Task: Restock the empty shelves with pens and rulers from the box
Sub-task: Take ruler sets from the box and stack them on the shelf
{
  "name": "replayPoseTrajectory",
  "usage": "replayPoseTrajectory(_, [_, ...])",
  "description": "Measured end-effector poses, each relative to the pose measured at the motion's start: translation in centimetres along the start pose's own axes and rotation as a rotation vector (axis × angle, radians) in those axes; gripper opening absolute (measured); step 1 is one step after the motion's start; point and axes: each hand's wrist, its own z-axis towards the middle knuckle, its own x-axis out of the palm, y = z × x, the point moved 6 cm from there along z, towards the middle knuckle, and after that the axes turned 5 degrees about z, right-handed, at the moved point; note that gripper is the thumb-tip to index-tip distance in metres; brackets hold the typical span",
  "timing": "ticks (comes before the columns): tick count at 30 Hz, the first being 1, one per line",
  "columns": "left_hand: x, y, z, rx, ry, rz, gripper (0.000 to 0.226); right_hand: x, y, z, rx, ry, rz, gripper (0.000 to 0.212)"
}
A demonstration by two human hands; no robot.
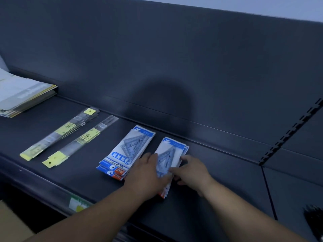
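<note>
Judged roughly midway. Far left of the geometry pack stack (122, 154), on the same shelf (218, 180): a pile of paper folders (22, 95), seemingly no part of the job.

Closer on that side, already laid out: a left ruler bundle (59, 133) and a right ruler bundle (82, 140), in clear sleeves with yellow tags, print too blurred to read.

On the geometry pack stack itself, legible upside down: "GEOMETRIC" and a large "2". Orange corner tags unreadable.

Just right of it, apparently being squared up: a second pack stack (173, 152), pressed flat under the straight fingers of the left hand (148, 173) and pinched at its right edge by the right hand (192, 172), hands close together.

Further right: more dark shelf, likely next to fill. No pens seen anywhere.

Below and left of the geometry pack stack: a corner of the cardboard box (10, 224), contents hidden.
</note>
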Motion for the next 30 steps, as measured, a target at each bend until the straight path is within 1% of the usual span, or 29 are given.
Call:
replayPoseTrajectory(2, [0.6, -0.3, 0.1, 0.000, 0.015, 0.097, 0.092, 0.2, 0.1, -0.1, 0.008, -0.002, 0.040, 0.018])
replayPoseTrajectory(4, [1.0, -0.6, 0.2, -0.005, 0.007, 0.152, 0.093, -0.2, -0.1, -0.2, 0.014, -0.049, 0.076, 0.008])
replayPoseTrajectory(8, [1.5, -1.6, 0.4, 0.016, 0.002, 0.180, 0.084, -2.1, -0.8, -1.1, -0.024, -0.172, 0.058, 0.010])
replayPoseTrajectory(11, [1.6, -2.0, 0.7, -0.001, -0.016, 0.194, 0.083, -3.1, -1.4, -2.0, -0.055, -0.180, 0.034, 0.014])
replayPoseTrajectory(14, [1.4, -1.9, 0.8, -0.035, -0.063, 0.177, 0.090, -3.6, -1.2, -2.8, -0.160, -0.181, -0.083, 0.019])
replayPoseTrajectory(16, [0.9, -2.3, -0.1, -0.020, -0.141, 0.115, 0.093, -3.6, -0.4, -3.7, -0.248, -0.155, -0.148, 0.016])
replayPoseTrajectory(18, [-0.3, -2.3, -2.5, 0.013, -0.306, 0.035, 0.084, -3.0, 0.7, -4.7, -0.330, -0.096, -0.189, 0.014])
replayPoseTrajectory(21, [-1.8, -0.4, -8.4, -0.044, -0.489, -0.026, 0.073, -0.5, 2.3, -6.7, -0.433, 0.011, -0.244, 0.018])
replayPoseTrajectory(23, [-2.0, 2.7, -12.7, -0.151, -0.551, 0.000, 0.070, 2.3, 3.1, -8.3, -0.511, 0.095, -0.274, 0.021])
replayPoseTrajectory(25, [-2.3, 6.9, -17.3, -0.319, -0.582, 0.049, 0.070, 5.6, 3.5, -10.4, -0.609, 0.185, -0.337, 0.022])
replayPoseTrajectory(26, [-2.4, 9.1, -19.7, -0.414, -0.562, 0.079, 0.070, 7.3, 3.7, -11.6, -0.662, 0.229, -0.383, 0.023])
replayPoseTrajectory(30, [-2.1, 17.3, -30.0, -0.800, -0.396, 0.178, 0.073, 13.8, 3.3, -16.1, -0.815, 0.431, -0.590, 0.031])
